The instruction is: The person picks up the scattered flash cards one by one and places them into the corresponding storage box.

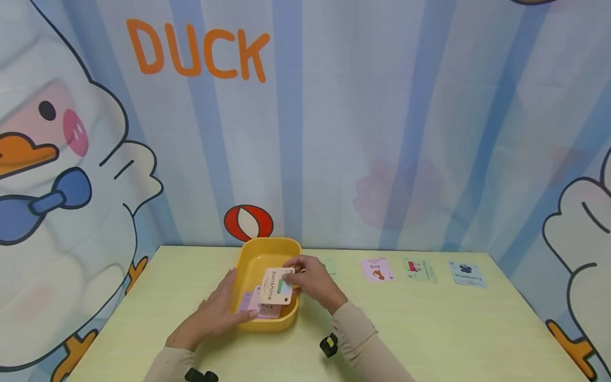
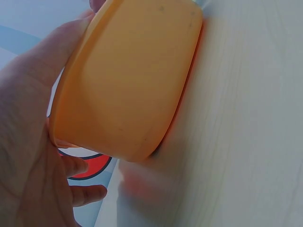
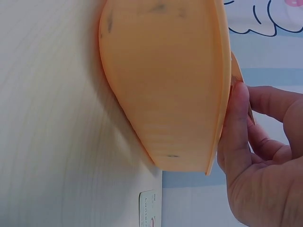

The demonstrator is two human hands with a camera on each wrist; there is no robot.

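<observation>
A yellow plastic bin point(image 1: 267, 325) stands on the table, holding a few cards. My left hand point(image 1: 210, 314) grips its left side, the thumb over the rim and the other fingers along the outside. Between thumb and fingers, my right hand point(image 1: 317, 282) pinches a cream card point(image 1: 269, 286) printed "sunshine", over the bin near its right rim. Beneath it lie a pink "chick" card point(image 1: 271, 311) and a purple card point(image 1: 245, 300), partly covered. In the right wrist view the bin's wall point(image 3: 165, 90) hides most of the pinched card point(image 3: 237, 68).
To the right of the bin, cards lie in a row along the table's back: a pale green one point(image 1: 330, 268) partly behind my right hand, a pink one point(image 1: 377, 270), a green one with a red picture point(image 1: 420, 270) and a blue "blueberry" one point(image 1: 467, 274). A duck-print cloth point(image 1: 334, 132) hangs behind.
</observation>
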